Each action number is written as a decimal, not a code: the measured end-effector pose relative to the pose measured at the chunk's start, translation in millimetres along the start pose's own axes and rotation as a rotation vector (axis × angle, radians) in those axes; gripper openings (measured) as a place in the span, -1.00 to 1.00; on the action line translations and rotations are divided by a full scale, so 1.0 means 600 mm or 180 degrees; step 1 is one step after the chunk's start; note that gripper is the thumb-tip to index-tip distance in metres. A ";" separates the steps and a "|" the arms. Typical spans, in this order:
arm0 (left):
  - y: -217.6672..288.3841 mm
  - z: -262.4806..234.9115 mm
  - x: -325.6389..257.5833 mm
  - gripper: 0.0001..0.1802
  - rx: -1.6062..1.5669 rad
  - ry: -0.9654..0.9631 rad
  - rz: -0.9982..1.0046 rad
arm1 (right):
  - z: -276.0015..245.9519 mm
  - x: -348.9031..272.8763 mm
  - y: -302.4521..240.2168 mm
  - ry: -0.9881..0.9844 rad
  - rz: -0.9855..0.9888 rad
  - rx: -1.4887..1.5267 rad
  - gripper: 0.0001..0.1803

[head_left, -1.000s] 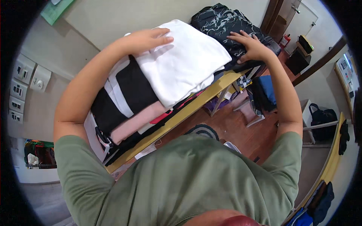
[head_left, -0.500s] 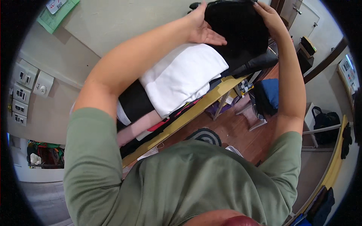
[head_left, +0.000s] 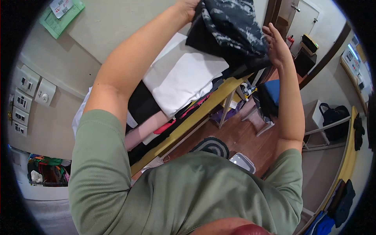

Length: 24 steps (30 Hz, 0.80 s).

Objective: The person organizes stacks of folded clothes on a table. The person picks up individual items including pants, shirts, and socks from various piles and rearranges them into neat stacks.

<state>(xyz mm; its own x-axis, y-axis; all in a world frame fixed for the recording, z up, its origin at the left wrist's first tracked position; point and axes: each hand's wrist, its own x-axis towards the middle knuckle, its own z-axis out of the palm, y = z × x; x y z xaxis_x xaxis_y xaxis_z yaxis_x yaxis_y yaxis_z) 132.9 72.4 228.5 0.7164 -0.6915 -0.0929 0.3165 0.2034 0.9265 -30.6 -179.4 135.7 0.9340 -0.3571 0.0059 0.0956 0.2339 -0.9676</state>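
A black cloth garment with a grey-white pattern [head_left: 235,29] lies bunched and folded over at the top of the head view. My left hand [head_left: 189,8] is at its upper left corner, partly cut off by the picture's edge; its fingers curl in against the fabric. At the garment's right side, my right hand [head_left: 276,47] has its fingers stretched and apart, close against the cloth. Just nearer to me lies a folded white cloth [head_left: 188,76]. Left of it come a black folded cloth [head_left: 144,102] and a pink one [head_left: 145,129], in one long row.
The row of clothes rests on a narrow yellow-edged shelf [head_left: 184,127] along the wall. Below are a wooden floor [head_left: 250,143], a striped round mat [head_left: 211,145], a white plastic tray [head_left: 243,162] and a stool [head_left: 266,127]. Wall switches [head_left: 23,100] sit at left.
The black garment has been turned and folded over, so its patterned side shows. My right hand has let go of its top edge and come down. My left hand has moved up and left.
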 end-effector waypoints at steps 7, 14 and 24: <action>0.097 0.031 -0.095 -0.68 0.0033 -0.0516 0.0238 | 0.022 0.096 -0.007 -0.2916 0.0128 0.2166 -0.46; 0.114 -0.006 -0.069 -0.70 -0.0238 -0.0606 0.0477 | 0.030 0.185 -0.055 -0.1960 -0.0191 0.1728 -0.22; 0.137 0.074 0.078 -0.75 -0.0305 -0.0843 0.0832 | 0.053 0.100 0.050 -0.2219 0.0489 0.2015 -0.33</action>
<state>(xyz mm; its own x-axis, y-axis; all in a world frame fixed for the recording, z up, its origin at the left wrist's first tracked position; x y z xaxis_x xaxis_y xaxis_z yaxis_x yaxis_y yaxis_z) 164.8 25.9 316.8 0.5991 -0.7604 0.2510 0.2101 0.4517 0.8671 39.4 -165.3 115.0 0.9273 0.2898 0.2370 -0.0677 0.7524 -0.6552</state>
